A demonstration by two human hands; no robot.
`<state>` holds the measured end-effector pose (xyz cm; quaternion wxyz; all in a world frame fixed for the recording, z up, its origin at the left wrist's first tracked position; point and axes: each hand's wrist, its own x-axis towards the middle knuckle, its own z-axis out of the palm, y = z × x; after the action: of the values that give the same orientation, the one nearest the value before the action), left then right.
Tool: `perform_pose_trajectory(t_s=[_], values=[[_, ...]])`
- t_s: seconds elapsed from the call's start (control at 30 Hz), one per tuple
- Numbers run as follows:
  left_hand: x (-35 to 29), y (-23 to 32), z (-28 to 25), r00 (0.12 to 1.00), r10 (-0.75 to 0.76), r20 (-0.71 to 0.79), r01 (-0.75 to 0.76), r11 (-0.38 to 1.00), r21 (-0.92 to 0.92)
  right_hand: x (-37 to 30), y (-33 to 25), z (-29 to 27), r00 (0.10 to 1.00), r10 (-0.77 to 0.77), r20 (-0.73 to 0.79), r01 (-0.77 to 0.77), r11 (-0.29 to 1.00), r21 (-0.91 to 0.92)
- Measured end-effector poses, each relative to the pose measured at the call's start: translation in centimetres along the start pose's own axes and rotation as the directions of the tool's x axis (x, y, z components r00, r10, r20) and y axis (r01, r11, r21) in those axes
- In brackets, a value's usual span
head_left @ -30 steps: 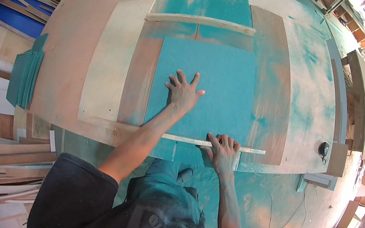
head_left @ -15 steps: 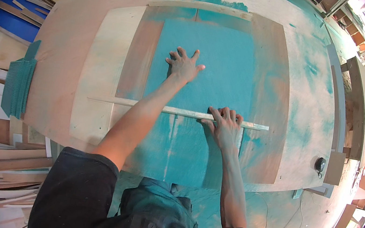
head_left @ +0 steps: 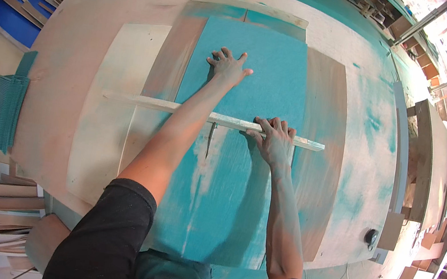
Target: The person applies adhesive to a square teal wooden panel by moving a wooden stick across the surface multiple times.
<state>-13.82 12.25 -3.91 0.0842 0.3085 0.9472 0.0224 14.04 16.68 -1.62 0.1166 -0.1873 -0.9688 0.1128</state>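
Note:
My left hand (head_left: 229, 70) lies with spread fingers on a smooth teal board (head_left: 273, 60) in the middle of the worktable. A long, narrow wooden strip (head_left: 232, 121) crosses over the work, its left end slightly farther away than its right. My right hand (head_left: 276, 141) grips this strip right of its middle, fingertips over the top and thumb on the near side. My left forearm passes above the strip and hides part of it. Below the strip, a thin dark pointed mark or piece (head_left: 211, 137) shows against the dusty teal surface (head_left: 207, 206); I cannot tell which.
A second wooden strip (head_left: 249, 7) lies across the far end of the boards. Thin teal pieces are stacked (head_left: 7, 107) at the table's left edge. A small black object (head_left: 370, 237) sits at the right edge. Wood offcuts (head_left: 0, 204) are piled at lower left.
The wooden strip has moved away from me in my right hand and now slants, left end farther. My left hand stays spread on the board. The whole view has shifted as well.

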Motion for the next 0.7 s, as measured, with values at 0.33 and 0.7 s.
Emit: perform_pose_trajectory(t_s=[0.33,0.7], values=[[3.3,-0.2,-1.8,1.000,-0.007,0.027,0.007,1.000,0.003,4.2,1.3,1.2,0.999,0.025,-0.027,-0.023,0.997,0.079],[-11.2,-0.8,1.6,1.000,0.017,-0.025,-0.017,1.000,-0.005,-9.7,-3.5,-3.2,0.993,0.022,0.117,-0.029,0.998,0.059]])
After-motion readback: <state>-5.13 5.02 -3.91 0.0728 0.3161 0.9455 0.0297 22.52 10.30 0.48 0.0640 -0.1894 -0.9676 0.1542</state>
